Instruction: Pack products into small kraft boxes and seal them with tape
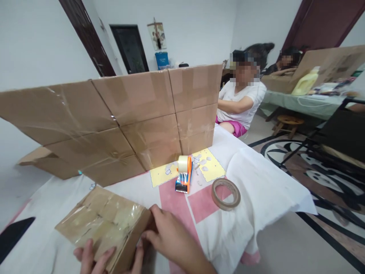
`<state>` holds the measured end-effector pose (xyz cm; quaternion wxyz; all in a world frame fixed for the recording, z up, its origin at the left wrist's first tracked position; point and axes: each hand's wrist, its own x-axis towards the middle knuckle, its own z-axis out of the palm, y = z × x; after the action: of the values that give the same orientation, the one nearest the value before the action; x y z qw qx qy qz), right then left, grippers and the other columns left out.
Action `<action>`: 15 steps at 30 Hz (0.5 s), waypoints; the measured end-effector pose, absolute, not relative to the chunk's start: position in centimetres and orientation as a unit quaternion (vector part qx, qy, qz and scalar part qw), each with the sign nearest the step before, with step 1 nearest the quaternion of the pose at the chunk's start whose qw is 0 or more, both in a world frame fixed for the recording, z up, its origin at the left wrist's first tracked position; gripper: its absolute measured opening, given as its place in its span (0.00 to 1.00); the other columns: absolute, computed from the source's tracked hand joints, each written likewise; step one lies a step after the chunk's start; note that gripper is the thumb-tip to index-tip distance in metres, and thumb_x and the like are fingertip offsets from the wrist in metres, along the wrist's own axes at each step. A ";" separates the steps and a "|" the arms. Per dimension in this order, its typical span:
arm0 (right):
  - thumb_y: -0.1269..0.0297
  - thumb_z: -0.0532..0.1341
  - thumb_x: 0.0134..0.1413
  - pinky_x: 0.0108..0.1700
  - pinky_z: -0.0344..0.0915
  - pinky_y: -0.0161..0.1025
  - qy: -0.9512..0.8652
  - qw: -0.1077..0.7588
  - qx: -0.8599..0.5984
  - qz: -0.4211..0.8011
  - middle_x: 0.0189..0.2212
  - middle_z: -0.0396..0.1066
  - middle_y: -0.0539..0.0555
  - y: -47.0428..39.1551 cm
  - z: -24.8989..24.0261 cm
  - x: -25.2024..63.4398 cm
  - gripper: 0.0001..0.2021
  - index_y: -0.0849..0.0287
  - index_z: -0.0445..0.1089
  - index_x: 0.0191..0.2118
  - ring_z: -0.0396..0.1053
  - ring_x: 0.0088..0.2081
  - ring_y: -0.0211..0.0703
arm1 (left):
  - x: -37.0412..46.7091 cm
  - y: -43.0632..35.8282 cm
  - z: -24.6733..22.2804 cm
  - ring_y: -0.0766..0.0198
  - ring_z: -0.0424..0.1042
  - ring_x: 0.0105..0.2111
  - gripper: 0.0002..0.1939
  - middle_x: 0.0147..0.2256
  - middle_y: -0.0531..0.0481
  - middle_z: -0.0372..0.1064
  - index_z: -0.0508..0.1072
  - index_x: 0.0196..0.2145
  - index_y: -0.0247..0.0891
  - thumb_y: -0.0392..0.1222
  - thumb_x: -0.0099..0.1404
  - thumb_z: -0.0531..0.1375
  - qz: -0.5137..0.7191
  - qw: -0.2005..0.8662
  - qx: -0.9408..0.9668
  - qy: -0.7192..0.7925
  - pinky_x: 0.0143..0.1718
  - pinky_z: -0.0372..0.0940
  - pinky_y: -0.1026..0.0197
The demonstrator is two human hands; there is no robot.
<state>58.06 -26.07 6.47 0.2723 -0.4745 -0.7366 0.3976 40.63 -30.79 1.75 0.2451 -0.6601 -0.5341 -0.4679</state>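
A small cardboard box (105,217), its top covered with shiny clear tape, lies at the near left of the table. My left hand (98,260) grips its near end, fingers spread over the top and thumb against the side. At the right corner of the same box, my right hand (168,232) is closed, forefinger on the edge and thumb at the side face. Beyond my hands stands an orange and blue tape dispenser (184,175) with a roll of tape in it. A brown tape roll (226,194) lies flat to its right.
A wall of stacked cardboard boxes (142,121) stands across the table's far side. A dark flat object (15,241) is at the left edge. A person in a white shirt (242,101) sits beyond the table (268,182); another person is farther back.
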 end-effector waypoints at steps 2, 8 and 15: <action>0.65 0.66 0.54 0.40 0.66 0.38 -0.735 0.291 -0.451 0.415 0.43 0.75 0.55 -26.2 7.5 58.4 0.16 0.55 0.66 0.48 0.74 0.45 0.50 | 40.9 -30.6 2.4 0.36 0.51 0.67 0.46 0.60 0.40 0.55 0.57 0.57 0.45 0.39 0.44 0.75 -0.511 0.272 -0.643 -0.501 0.68 0.43 0.25; 0.69 0.66 0.54 0.58 0.66 0.47 -0.693 0.469 -0.384 0.390 0.57 0.68 0.54 -28.7 13.1 62.5 0.24 0.50 0.64 0.57 0.67 0.58 0.52 | 46.2 -31.3 10.5 0.45 0.49 0.69 0.42 0.68 0.54 0.48 0.57 0.56 0.56 0.34 0.49 0.72 -0.569 0.247 -0.635 -0.460 0.72 0.41 0.28; 0.58 0.65 0.58 0.45 0.75 0.45 -0.546 0.650 -0.487 0.205 0.49 0.69 0.57 -30.1 14.7 77.1 0.20 0.52 0.64 0.54 0.70 0.47 0.48 | 62.0 -27.0 16.0 0.44 0.25 0.72 0.28 0.72 0.51 0.27 0.59 0.51 0.48 0.32 0.59 0.66 -0.607 -0.007 -0.747 -0.271 0.71 0.47 0.34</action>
<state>77.14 -30.09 14.75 0.6505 -0.4870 -0.5456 0.2051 61.95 -27.01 16.02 -0.0067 -0.7473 -0.2712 -0.6066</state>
